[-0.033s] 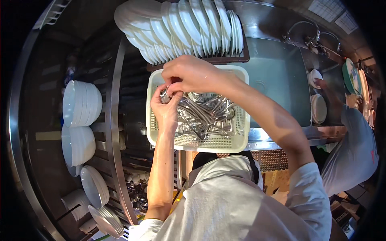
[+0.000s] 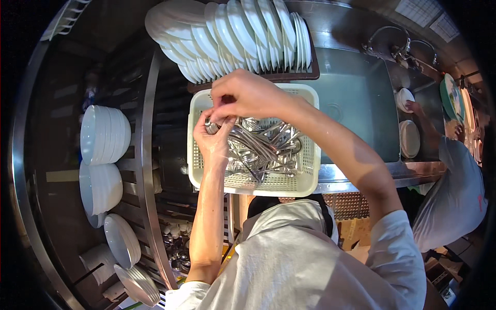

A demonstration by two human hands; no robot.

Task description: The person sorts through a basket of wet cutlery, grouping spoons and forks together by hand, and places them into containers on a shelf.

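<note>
Two hands worked close together, just left of the frame's centre. Your left hand [image 2: 209, 140] was curled around a small bundle of shiny, silver metal cutlery [image 2: 210, 125], its fingers and thumb closed on it. Your right hand [image 2: 242, 94] arched just above, fingers bent and drawn narrow toward that bundle — whether they pinched a piece, I could not tell.

The loose heap of silver metal cutlery [image 2: 261, 147] lay at the frame's centre, jumbled at mixed angles in a cream, rectangular plastic basket with perforated walls [image 2: 253, 192]. Behind the basket, at the top of the frame, white round plates [image 2: 237, 36] stood on edge in a dark brown rack [image 2: 305, 75].

For good handling, the left grip needed to be firm but not crushing, with the ends kept level — wet metal would likely have slid. Lifting pieces singly, by their handles, probably suited that tangle best.
</note>
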